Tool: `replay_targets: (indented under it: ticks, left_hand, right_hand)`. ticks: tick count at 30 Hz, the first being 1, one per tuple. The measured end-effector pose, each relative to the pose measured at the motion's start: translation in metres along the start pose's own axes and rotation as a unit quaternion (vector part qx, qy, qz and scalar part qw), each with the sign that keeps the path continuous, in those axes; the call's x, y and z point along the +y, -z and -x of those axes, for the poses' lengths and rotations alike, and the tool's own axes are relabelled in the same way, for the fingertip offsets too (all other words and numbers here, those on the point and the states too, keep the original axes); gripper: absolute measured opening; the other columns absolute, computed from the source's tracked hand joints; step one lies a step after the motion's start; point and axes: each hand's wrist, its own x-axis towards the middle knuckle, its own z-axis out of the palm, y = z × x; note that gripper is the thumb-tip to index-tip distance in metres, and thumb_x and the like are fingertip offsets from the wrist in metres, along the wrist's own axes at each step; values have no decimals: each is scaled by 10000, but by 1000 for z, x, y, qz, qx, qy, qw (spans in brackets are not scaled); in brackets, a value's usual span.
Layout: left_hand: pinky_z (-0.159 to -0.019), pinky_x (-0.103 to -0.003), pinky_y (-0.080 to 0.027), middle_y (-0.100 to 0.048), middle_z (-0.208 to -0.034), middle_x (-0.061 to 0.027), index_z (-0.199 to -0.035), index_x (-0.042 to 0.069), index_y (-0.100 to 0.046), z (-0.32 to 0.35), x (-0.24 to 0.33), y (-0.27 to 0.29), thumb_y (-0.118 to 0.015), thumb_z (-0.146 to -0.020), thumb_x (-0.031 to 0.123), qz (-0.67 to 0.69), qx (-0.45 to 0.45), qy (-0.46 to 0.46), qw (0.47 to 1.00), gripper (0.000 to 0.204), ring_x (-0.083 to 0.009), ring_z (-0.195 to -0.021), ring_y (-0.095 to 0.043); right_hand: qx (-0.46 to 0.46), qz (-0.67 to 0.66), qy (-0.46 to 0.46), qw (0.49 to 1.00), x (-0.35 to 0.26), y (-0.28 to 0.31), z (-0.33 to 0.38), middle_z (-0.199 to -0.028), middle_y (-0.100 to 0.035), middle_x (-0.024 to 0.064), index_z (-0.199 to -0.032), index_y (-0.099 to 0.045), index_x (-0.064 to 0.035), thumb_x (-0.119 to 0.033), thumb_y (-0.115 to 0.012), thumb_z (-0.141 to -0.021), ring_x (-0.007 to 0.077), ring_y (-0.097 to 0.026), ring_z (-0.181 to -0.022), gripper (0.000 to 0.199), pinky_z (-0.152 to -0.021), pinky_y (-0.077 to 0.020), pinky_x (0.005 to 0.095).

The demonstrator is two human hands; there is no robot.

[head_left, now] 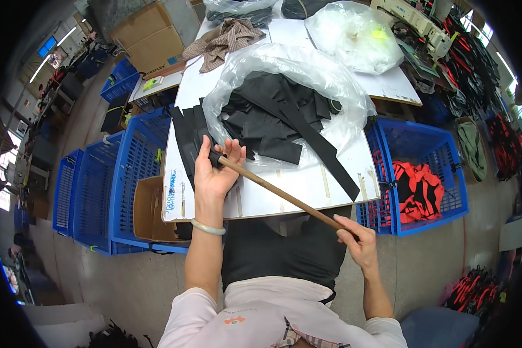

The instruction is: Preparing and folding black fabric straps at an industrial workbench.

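Note:
My left hand [213, 171] is raised over the near left part of the white table [307, 185], fingers curled around a small black fabric piece on the tip of a long brown wooden stick [281, 196]. My right hand [356, 238] grips the stick's lower end below the table's front edge. Just beyond my left hand lies a heap of black fabric strips [278, 119] half inside a clear plastic bag [298, 66]. One long black strip [330, 159] trails toward the table's near right corner.
Blue plastic crates [127, 174] and a cardboard box [148, 209] stand left of the table. A blue crate [441, 151] with red and black fabric stands on the right. A checked cloth [229, 37] and another clear bag [356, 35] lie at the table's far end.

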Motion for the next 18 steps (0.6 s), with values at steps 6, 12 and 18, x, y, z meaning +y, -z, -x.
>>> replay_targets:
  ticks: [6, 12, 18]
  left_hand:
    - [-890, -434, -471, -607, -741, -105, -596, 98, -460, 4, 6, 7, -614, -858, 382, 18, -20, -18, 999, 415, -256, -743, -627]
    - [-822, -425, -497, -545, -543, -91, -564, 102, -477, 7, -4, 18, -558, -899, 334, -129, -70, -111, 983, 416, -233, -564, -603]
    - [-832, -444, -491, -387, -391, -54, -474, 91, -477, 21, -27, -2, -432, -948, 281, -293, -207, -302, 883, 512, -231, -438, -564]
  right_hand:
    - [-24, 110, 19, 993, -7, -1, 2, -763, -642, 68, -1120, -638, -53, 7, -600, -823, 91, -569, -584, 305, -515, -447, 209]
    - [10, 100, 4, 995, -25, -29, 3, -666, -606, 90, -1090, -662, -104, -3, -655, -774, 159, -557, -539, 332, -504, -431, 260]
    - [-32, -213, -170, 962, -35, -82, -5, -722, -613, 27, -1128, -635, -61, -74, -635, -830, 81, -506, -534, 299, -486, -402, 199]
